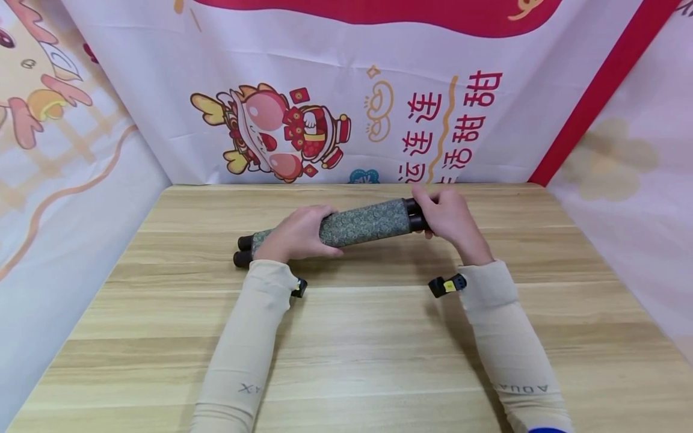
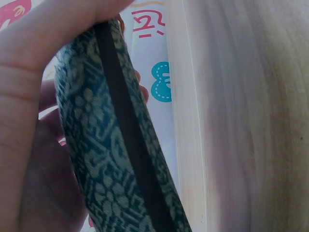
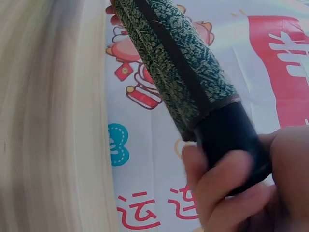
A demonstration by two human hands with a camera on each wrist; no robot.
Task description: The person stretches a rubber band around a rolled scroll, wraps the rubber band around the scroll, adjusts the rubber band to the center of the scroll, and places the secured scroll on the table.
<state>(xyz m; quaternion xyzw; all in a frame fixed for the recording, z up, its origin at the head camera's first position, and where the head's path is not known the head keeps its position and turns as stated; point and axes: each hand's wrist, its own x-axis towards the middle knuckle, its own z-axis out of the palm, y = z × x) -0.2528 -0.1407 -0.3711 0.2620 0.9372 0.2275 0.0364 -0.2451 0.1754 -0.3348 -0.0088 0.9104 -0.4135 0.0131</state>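
A rolled-up scroll [image 1: 368, 224] with green-grey patterned fabric lies between my hands, its right end raised higher in the head view. Dark knobs [image 1: 242, 259] stick out in a pair at its left end. My left hand [image 1: 299, 233] grips the roll left of its middle, thumb on the near side. At the other end, my right hand [image 1: 448, 215] holds the dark rod ends. The left wrist view shows a floral weave and a black strip [image 2: 126, 116] along the roll. In the right wrist view, curled fingers [image 3: 227, 176] wrap the black rod end [image 3: 229, 137].
A light wood-grain table [image 1: 373, 343] lies under both arms. Behind it hangs a white cloth [image 1: 346, 66] printed with red characters and a cartoon figure. More printed cloth [image 1: 622, 180] closes off the sides.
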